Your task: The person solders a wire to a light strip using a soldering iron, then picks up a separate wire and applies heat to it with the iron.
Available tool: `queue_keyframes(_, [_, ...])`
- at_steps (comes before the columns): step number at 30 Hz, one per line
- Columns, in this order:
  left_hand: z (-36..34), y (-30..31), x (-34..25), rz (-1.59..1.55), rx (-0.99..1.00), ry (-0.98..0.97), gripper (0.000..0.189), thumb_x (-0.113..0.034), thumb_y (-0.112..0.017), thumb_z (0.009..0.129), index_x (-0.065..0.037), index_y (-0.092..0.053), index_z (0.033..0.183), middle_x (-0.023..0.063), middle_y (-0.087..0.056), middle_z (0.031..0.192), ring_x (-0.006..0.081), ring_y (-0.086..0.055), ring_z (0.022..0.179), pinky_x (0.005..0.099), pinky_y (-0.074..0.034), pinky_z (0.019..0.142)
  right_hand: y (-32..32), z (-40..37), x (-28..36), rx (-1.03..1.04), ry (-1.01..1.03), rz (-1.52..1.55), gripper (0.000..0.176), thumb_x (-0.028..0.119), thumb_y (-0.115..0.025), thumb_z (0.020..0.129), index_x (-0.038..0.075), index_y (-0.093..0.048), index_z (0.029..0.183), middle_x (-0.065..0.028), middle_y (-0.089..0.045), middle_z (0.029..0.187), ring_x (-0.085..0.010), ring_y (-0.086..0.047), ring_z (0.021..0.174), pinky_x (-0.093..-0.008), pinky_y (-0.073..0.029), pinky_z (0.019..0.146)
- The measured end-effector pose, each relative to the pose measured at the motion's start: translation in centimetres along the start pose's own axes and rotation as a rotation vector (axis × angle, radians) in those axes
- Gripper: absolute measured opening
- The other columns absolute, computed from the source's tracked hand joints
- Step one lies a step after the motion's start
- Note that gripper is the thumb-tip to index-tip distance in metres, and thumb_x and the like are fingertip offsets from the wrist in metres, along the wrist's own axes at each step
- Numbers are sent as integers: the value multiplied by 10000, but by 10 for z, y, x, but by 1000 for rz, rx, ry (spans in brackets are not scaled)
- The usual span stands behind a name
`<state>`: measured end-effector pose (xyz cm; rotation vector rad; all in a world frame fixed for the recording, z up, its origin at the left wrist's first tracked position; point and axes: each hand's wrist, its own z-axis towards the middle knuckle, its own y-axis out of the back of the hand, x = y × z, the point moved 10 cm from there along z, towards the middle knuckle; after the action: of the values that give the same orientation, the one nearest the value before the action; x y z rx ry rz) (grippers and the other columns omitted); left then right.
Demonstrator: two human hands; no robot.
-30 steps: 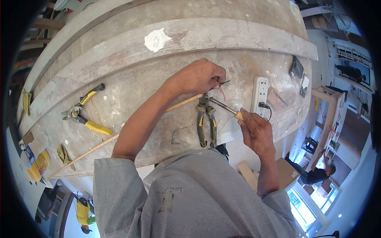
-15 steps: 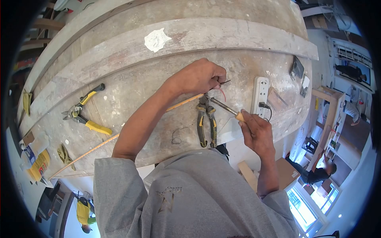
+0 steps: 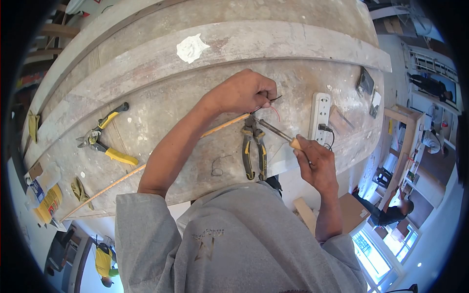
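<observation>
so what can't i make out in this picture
Head view:
How the left hand grips the thin wires: mostly hidden by the hand itself.
The tip of the pale-handled tool: too small beside the nearest pliers to tell contact.
The orange strip's middle: hidden by the left forearm.
Print on the yellow-labelled container: too small and blurred.

We're finding room between left forearm [image 3: 171, 146] and cutters [image 3: 93, 137] — long-shafted tool [image 3: 276, 131] barring gap between left hand [image 3: 250, 92] and right hand [image 3: 316, 161], pliers [image 3: 249, 131] blocking below.
</observation>
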<state>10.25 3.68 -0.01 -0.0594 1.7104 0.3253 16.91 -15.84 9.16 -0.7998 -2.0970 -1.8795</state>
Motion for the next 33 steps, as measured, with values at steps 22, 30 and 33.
queue_keyframes(22, [-1,-1,-7,107,27,-29,142,-44,-808,858,-33,-744,984,110,-733,774,212,-693,693,382,-521,650,-5,4,0,19,9,-36,390,71,-764,932,-31,-706,1304,-182,-728,925,-343,-712,744,-430,-589,669])
queue_keyframes(30, [-1,-1,-8,115,25,-31,141,-50,-809,854,-35,-743,978,110,-738,782,231,-698,707,387,-524,663,-3,3,3,-18,46,-110,403,77,-778,913,-23,-716,1299,-169,-744,994,-322,-723,836,-421,-595,728])
queue_keyframes(33, [-1,-1,-8,116,21,-40,138,-52,-808,855,-36,-744,975,111,-736,781,231,-698,707,390,-523,663,-2,3,5,-43,68,-131,408,73,-782,906,-23,-717,1296,-167,-748,1004,-321,-723,840,-421,-595,739])
